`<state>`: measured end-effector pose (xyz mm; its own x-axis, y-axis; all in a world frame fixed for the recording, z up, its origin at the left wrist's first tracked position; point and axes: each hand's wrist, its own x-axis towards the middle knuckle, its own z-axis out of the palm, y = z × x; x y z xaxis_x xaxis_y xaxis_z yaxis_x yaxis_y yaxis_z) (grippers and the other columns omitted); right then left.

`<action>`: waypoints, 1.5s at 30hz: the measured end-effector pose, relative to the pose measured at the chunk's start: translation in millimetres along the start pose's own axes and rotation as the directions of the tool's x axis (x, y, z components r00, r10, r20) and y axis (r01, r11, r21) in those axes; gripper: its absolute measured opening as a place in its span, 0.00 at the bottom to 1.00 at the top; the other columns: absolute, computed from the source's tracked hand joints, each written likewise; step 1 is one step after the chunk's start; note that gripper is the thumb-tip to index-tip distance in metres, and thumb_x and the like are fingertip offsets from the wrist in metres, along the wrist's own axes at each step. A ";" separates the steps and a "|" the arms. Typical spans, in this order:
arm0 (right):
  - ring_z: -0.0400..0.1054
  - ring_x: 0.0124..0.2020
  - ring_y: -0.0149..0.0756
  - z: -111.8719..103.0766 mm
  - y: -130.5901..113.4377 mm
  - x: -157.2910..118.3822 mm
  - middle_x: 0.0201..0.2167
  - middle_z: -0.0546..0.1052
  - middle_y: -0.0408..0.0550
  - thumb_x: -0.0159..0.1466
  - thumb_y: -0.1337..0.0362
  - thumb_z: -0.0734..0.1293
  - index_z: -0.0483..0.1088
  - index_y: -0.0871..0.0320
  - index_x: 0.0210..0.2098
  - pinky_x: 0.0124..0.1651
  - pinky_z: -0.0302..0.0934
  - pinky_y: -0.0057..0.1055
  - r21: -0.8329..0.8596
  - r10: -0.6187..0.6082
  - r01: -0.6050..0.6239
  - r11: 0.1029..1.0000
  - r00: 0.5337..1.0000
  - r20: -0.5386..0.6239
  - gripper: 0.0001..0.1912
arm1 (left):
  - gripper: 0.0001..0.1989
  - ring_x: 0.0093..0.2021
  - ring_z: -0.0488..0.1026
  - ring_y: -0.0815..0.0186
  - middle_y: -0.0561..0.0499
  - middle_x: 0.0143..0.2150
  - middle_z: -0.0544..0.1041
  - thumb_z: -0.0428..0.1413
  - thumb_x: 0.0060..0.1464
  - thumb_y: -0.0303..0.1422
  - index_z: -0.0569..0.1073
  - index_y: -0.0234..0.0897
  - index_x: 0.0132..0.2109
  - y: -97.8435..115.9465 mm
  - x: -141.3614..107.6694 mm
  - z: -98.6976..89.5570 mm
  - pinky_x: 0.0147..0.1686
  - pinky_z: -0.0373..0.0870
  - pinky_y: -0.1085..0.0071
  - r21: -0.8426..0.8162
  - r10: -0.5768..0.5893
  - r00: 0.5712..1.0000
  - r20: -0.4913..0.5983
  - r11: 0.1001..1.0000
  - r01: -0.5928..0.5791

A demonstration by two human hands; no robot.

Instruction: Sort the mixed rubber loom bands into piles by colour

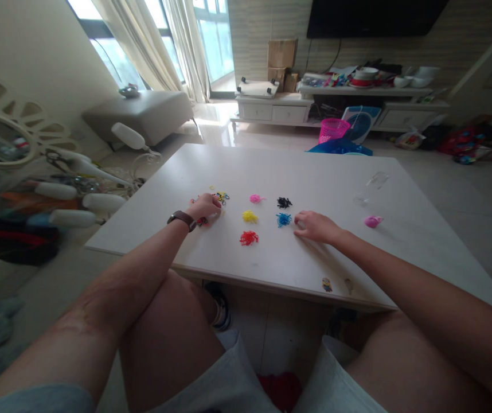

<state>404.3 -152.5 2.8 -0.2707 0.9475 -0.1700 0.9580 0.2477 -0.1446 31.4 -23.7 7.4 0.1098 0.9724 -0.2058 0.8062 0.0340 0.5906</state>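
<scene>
My left hand [205,207], a dark watch [182,218] on its wrist, rests over a mixed pile of small coloured rubber bands [222,198]. Its fingers are curled together, and whatever they pinch is hidden. My right hand [316,226] lies on the table just right of a blue pile of bands [283,219], fingers apart and nothing visible in them. Between the hands are sorted piles: black bands [284,202], pink bands [255,198], yellow bands [250,216] and red bands [249,238].
The white table [229,166] spans the space before my knees. On its right are a pink bundle [373,221] and a clear plastic object [377,180]. A small yellow-and-blue cartoon figure [326,284] lies near the front edge. Beyond stands a pink basket [332,131].
</scene>
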 end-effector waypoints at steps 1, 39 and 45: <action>0.73 0.48 0.44 -0.1 -0.1 -0.1 0.49 0.79 0.51 0.64 0.57 0.69 0.74 0.53 0.43 0.45 0.64 0.33 0.001 0.001 -0.001 1.000 1.000 0.001 0.10 | 0.08 0.34 0.75 0.59 0.52 0.27 0.78 0.65 0.33 0.28 0.79 0.39 0.28 1.3 -0.6 0.0 0.36 0.67 0.69 0.040 -0.012 1.000 -0.003 0.999 0.013; 0.72 0.49 0.44 1.1 -0.2 0.2 0.49 0.78 0.51 0.64 0.58 0.68 0.73 0.54 0.43 0.44 0.63 0.33 -0.031 -0.011 0.011 0.999 1.000 -0.001 0.10 | 0.03 0.27 0.77 0.64 0.49 0.26 0.80 0.61 0.43 0.29 0.78 0.35 0.28 -12.5 23.8 12.1 0.31 0.71 0.73 -0.014 0.204 0.967 0.154 0.979 -0.204; 0.72 0.49 0.44 0.6 -0.4 0.2 0.49 0.78 0.50 0.64 0.58 0.68 0.73 0.54 0.43 0.45 0.63 0.33 -0.032 -0.011 0.011 0.999 1.000 0.005 0.10 | 0.10 0.30 0.77 0.64 0.50 0.26 0.80 0.62 0.45 0.27 0.84 0.34 0.37 -4.7 14.2 6.5 0.33 0.71 0.73 0.066 0.176 0.984 0.041 0.982 -0.178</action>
<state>403.8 -152.5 2.3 -0.2812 0.9438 -0.1735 0.9576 0.2641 -0.1154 32.9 -11.5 -3.3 0.2734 0.9530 -0.1306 0.8106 -0.1552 0.5647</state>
